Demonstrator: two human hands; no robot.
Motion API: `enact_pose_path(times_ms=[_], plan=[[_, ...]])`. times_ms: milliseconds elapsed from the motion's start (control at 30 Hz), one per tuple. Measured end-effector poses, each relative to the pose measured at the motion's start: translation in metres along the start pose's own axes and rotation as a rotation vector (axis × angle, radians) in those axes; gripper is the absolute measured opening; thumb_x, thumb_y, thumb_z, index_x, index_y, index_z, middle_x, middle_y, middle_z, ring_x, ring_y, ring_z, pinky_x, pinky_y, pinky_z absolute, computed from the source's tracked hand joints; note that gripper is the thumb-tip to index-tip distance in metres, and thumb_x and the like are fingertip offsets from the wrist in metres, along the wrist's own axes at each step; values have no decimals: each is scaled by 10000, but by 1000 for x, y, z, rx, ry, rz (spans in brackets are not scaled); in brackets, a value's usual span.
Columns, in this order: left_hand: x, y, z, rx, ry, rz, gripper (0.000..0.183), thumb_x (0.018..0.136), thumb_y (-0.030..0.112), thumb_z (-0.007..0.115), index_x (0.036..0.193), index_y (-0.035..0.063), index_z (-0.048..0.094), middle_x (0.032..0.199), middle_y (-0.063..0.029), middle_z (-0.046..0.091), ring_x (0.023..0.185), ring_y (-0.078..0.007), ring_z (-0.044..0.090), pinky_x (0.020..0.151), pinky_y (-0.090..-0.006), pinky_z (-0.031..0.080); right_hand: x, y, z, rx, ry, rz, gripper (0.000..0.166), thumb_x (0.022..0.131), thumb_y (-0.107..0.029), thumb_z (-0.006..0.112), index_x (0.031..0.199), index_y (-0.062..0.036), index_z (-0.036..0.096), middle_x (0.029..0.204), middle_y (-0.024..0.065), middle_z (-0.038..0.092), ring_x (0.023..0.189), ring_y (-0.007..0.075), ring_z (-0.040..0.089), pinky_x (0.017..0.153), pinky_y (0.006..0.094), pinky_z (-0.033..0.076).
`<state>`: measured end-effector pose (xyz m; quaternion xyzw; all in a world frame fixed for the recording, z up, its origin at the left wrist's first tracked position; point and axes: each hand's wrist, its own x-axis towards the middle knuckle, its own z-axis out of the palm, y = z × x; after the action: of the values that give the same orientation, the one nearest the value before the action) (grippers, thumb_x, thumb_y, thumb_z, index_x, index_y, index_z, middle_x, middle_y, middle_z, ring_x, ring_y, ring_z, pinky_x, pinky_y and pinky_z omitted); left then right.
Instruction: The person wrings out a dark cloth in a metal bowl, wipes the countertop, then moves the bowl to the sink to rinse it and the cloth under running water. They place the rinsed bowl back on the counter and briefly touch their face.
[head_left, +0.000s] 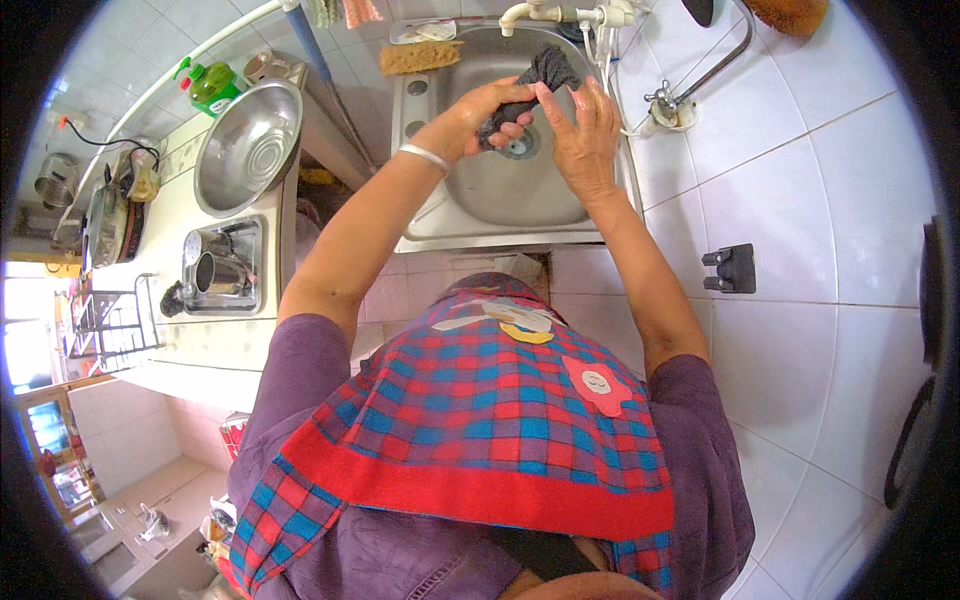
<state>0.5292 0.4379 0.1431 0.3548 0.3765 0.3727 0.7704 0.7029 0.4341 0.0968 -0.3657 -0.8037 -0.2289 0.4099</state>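
Observation:
Over a stainless steel sink (502, 196), my left hand (491, 116) is closed around a bunched dark grey cloth (551, 69). The cloth's upper end sticks out above the fist, and a lower part shows between thumb and fingers. My right hand (587, 135) is just to the right, its fingers spread and raised; its index fingertip is close to the cloth, and whether it touches cannot be told. Both hands look wet. Below them lies the sink's drain (517, 144). A beige faucet (508, 24) hangs over the far edge, with no water seen running.
A yellow sponge (420, 57) rests at the sink's far left corner. On the left counter stand a metal basin (249, 148), a green soap bottle (211, 88) and a metal tray (259, 294) holding steel cups. A curved metal pipe (720, 64) juts from the tiled right wall.

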Motion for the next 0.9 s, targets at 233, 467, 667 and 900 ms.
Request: enact_pose_path(times_ms=[233, 467, 667, 900], plan=[[-14, 8, 5, -89, -181, -12, 195, 853, 274, 578, 904, 131, 455, 670, -23, 479, 425, -37, 365, 284, -151, 214, 3, 0, 3, -13, 244, 26, 579, 757, -12, 587, 1249, -291, 464, 1269, 133, 298, 1203, 347, 317, 977, 532, 291], [-16, 2, 0, -128, -235, -166, 193, 845, 274, 578, 880, 112, 480, 649, -36, 478, 427, -42, 374, 291, -154, 226, 29, 7, -2, 42, 230, -223, 534, 700, -54, 638, 1184, -246, 520, 1218, 51, 387, 1125, 316, 406, 886, 417, 433], [-17, 15, -5, 429, -69, -125, 277, 796, 349, 605, 939, 128, 517, 646, 20, 467, 447, -25, 385, 329, -146, 242, 47, 18, 0, 107, -214, -248, 405, 698, -78, 619, 1080, -198, 559, 957, 19, 503, 863, 240, 544, 594, 324, 527], [0, 2, -17, 1064, -12, 33, 337, 755, 323, 651, 948, 80, 518, 623, -15, 534, 468, -111, 507, 381, -255, 383, 47, 8, 2, -8, -548, -104, 203, 705, -108, 626, 888, -101, 538, 818, 107, 583, 702, 298, 630, 555, 384, 519]])
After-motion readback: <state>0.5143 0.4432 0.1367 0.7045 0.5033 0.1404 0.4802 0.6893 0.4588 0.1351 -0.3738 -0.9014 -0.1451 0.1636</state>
